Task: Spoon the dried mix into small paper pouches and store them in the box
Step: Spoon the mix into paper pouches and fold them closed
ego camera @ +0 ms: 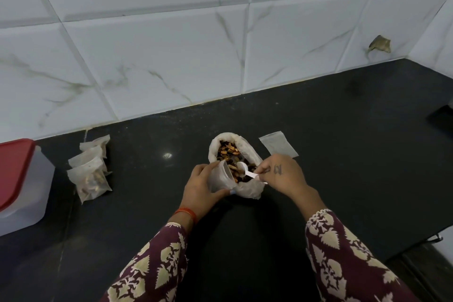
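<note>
An open white bag (250, 189) of dried mix (229, 151) sits in the middle of the black counter. My left hand (202, 187) grips a small paper pouch (220, 178), its mouth held open and tilted toward the bag. My right hand (282, 173) pinches the handle of a white plastic spoon (246, 169), whose bowl lies over the mix beside the pouch mouth. Three filled pouches (90, 171) lie in a row at the left. An empty flat pouch (278, 143) lies right of the bag. The clear box with a red lid (17, 181) stands at the far left.
A white marble-patterned tile wall (171, 44) runs along the back of the counter (343, 142). A dark object (443, 117) sits at the right edge. The counter's front edge drops off at the lower right.
</note>
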Demonstrator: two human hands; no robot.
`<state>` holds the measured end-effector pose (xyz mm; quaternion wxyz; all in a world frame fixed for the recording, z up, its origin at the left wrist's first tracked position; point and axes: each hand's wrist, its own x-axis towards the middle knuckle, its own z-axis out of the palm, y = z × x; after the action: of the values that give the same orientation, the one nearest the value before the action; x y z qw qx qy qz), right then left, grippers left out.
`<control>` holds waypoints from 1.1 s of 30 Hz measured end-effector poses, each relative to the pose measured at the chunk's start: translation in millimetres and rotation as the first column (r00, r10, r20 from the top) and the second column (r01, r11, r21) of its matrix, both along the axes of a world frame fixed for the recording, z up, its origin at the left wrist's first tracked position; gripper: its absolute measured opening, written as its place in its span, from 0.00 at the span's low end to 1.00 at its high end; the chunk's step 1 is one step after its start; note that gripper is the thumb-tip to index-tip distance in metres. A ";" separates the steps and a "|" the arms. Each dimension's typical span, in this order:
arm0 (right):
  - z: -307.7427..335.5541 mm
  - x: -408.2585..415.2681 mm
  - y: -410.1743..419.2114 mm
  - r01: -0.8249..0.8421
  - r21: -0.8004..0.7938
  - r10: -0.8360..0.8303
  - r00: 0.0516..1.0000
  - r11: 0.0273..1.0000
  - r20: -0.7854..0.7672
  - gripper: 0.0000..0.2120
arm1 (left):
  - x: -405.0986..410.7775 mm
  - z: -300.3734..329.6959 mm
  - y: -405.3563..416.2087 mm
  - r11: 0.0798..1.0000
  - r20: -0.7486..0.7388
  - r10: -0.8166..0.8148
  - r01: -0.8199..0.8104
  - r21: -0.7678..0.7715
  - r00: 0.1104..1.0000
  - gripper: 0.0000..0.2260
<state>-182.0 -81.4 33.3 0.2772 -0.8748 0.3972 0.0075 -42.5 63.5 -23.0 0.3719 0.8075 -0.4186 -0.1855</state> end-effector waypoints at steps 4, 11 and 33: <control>-8.7 8.3 2.8 0.034 0.034 -0.036 0.998 0.999 0.056 0.08 | -0.8 -3.4 -2.4 1.000 0.000 0.010 -0.010 -0.009 1.000 0.36; -18.9 25.5 0.1 0.055 0.108 -0.060 0.997 0.993 0.048 0.08 | 1.4 -8.7 -4.5 1.000 -0.009 0.022 -0.023 -0.020 1.000 0.36; 0.9 -0.8 6.6 0.215 0.653 -0.530 0.780 0.726 0.332 0.08 | 12.1 -1.8 6.2 0.988 -0.165 0.090 -0.110 -0.113 0.982 0.33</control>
<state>-182.9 -74.9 34.2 0.6186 -0.6151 0.4635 -0.1553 -30.4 69.7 -24.8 0.4613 0.7861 -0.3568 -0.2046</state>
